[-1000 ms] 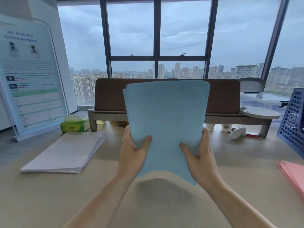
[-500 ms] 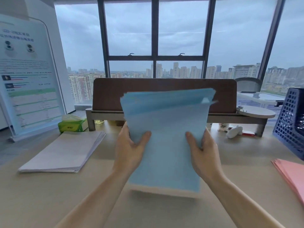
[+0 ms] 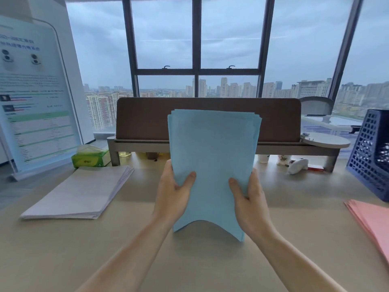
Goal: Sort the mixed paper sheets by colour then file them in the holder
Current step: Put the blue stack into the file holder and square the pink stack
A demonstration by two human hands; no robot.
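Blue sheets [image 3: 212, 157]: centre of frame, held upright over the desk [image 3: 147, 249]. The lower edge is bowed up in an arch. The lower corners are at or just above the desk top; contact cannot be told. The top edges are stepped, not flush.

Left hand [image 3: 174, 194] pinches the left edge of the sheets, thumb on the front face, fingers hidden behind. Right hand [image 3: 250, 199] does the same on the right edge.

Risks, largest first (judgement):
- Whole stack buckles. The squeeze from both sides has already bowed the foot. More squeeze, or a hard tap on the desk, could crease the sheets or fold the lower corners.
- Sheets fan out or slip. The grip is low on the stack and the upper half is unsupported. If the stack tilts or the pinch loosens, loose sheets could slide onto the desk.
- Colours remix. A spill could reach the white stack [image 3: 84, 190] at left or the pink stack [image 3: 370, 220] at lower right, both lying flat on the desk.
- Filing unsquared. Stepped edges could catch on the holder's rim.

Containers:
- Holder [image 3: 368, 157], dark blue mesh, right edge of frame, cropped. Something pale shows through the holes; contents cannot be told.
- Tissue box [image 3: 90, 159], green, behind the white stack. One tissue stands up from its top.
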